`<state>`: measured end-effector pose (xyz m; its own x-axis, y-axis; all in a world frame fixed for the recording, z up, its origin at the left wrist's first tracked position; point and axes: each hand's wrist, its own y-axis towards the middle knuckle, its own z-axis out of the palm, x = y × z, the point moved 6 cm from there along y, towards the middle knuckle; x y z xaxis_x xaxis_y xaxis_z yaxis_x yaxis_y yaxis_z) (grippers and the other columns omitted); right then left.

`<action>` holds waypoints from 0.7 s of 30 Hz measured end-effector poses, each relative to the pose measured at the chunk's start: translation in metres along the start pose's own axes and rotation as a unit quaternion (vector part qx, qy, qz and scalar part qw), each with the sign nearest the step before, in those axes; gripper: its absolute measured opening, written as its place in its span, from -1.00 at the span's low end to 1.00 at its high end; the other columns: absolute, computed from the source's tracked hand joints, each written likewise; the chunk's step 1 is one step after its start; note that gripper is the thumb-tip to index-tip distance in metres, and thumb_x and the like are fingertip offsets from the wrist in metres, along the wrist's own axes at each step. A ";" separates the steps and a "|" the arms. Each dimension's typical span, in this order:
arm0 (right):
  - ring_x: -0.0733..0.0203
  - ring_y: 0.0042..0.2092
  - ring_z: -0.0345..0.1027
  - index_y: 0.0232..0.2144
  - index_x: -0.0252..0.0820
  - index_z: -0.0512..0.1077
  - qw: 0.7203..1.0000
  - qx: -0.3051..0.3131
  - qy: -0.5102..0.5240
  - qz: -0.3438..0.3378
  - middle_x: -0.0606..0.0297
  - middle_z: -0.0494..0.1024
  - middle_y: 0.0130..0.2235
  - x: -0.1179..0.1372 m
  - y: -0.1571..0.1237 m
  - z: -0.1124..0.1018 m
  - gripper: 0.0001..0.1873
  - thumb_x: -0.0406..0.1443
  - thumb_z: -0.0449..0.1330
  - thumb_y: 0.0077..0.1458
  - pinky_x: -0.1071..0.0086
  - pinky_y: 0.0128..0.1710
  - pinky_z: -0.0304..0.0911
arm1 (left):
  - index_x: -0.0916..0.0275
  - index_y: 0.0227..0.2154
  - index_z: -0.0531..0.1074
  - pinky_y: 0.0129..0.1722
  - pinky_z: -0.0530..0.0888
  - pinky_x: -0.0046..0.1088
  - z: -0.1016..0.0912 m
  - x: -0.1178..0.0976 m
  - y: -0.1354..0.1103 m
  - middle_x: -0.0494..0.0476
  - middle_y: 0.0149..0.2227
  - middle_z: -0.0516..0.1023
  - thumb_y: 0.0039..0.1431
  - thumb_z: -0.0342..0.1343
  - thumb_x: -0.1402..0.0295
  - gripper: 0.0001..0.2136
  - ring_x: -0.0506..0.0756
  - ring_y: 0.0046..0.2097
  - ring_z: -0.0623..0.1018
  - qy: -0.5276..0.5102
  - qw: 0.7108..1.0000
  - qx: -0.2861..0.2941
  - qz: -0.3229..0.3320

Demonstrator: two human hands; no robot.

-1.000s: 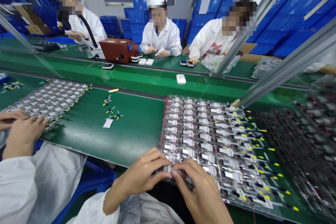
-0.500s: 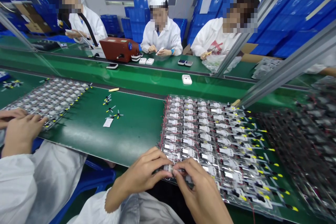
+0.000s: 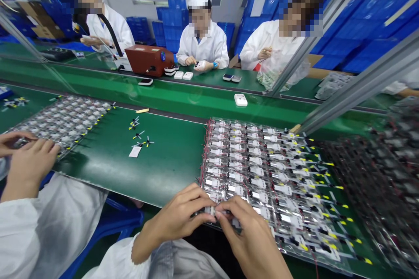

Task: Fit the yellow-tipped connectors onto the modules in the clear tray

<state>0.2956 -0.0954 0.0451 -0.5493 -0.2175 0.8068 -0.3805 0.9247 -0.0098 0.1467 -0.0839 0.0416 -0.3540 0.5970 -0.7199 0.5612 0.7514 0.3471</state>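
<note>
and here behind the green conveyor belt [image 3: 131,89] we've got blue plastic crates [image 3: 369,30] stacked high along the back, cardboard boxes [image 3: 41,26] over in the far left, a pale wall [image 3: 121,0], and aluminium frame rails [image 3: 360,83] slanting across the right!

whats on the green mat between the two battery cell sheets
Head view: a few black-and-yellow wire connectors and a white paper slip lie on the green mat, between the left sheet of pouch cells and the right sheet.

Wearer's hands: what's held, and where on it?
The left hand and right hand appear to pinch the near end of a silver foil pouch cell in the front row. The hands hide the exact grip.
</note>
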 end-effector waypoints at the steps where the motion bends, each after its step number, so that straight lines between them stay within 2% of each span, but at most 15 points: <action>1: 0.12 -0.16 0.33 -0.23 -0.03 0.37 1.000 0.003 -0.004 -0.001 0.33 0.41 -0.19 0.000 0.000 0.000 -0.81 -0.28 -0.03 0.39 0.34 -0.21 0.15 | 0.26 -0.04 0.45 -0.15 0.38 -0.40 0.000 0.000 0.000 0.18 -0.19 0.52 0.41 -0.01 0.21 -0.73 0.10 -0.16 0.42 -0.003 1.000 -0.004 -0.001; 5: 0.12 -0.17 0.33 -0.23 -0.04 0.38 1.000 -0.003 -0.013 -0.012 0.32 0.42 -0.20 -0.002 0.001 0.000 -0.82 -0.29 -0.02 0.39 0.32 -0.22 0.16 | 0.25 -0.06 0.47 -0.15 0.38 -0.40 -0.001 -0.001 -0.001 0.18 -0.21 0.52 0.39 0.01 0.20 -0.73 0.09 -0.16 0.43 -0.016 1.000 -0.021 -0.008; 9: 0.13 -0.21 0.35 -0.24 -0.07 0.39 0.997 -0.032 -0.033 -0.057 0.31 0.42 -0.23 0.000 0.001 0.003 -0.79 -0.33 -0.02 0.39 0.33 -0.24 0.19 | 0.22 -0.01 0.47 -0.13 0.39 -0.39 -0.002 -0.001 -0.002 0.19 -0.19 0.52 0.39 0.02 0.22 -0.74 0.11 -0.14 0.43 -0.017 1.000 -0.006 -0.012; 14: 0.07 -0.27 0.38 -0.32 -0.07 0.41 0.977 -0.088 -0.156 -0.114 0.26 0.45 -0.29 0.002 -0.001 0.011 -0.72 -0.37 -0.06 0.34 0.26 -0.30 0.24 | 0.16 0.02 0.48 -0.08 0.39 -0.36 -0.003 -0.003 0.000 0.18 -0.16 0.53 0.33 0.10 0.23 -0.73 0.13 -0.10 0.44 -0.010 0.999 0.018 -0.037; 19: -0.02 -0.11 0.45 -0.05 0.03 0.50 0.922 -0.180 -0.254 -0.231 0.11 0.45 0.01 -0.009 -0.013 -0.009 -0.76 -0.21 0.12 0.29 0.24 -0.31 0.38 | 0.13 -0.04 0.54 0.01 0.40 -0.33 -0.006 -0.002 0.003 0.18 -0.08 0.48 0.17 0.27 0.19 -0.69 0.14 -0.03 0.43 -0.017 0.992 0.039 -0.121; 21: -0.01 -0.08 0.46 0.02 0.03 0.49 0.916 -0.193 -0.247 -0.250 0.12 0.44 0.06 -0.022 -0.018 -0.021 -0.72 -0.15 0.15 0.30 0.23 -0.27 0.42 | 0.11 -0.01 0.53 0.05 0.39 -0.30 -0.010 -0.002 0.002 0.19 -0.04 0.46 0.08 0.34 0.17 -0.60 0.16 0.01 0.41 -0.023 0.991 0.035 -0.129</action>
<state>0.3300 -0.1012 0.0399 -0.6840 -0.6711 0.2859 -0.4384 0.6914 0.5743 0.1411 -0.0805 0.0500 -0.4588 0.3732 -0.8064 0.5074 0.8550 0.1071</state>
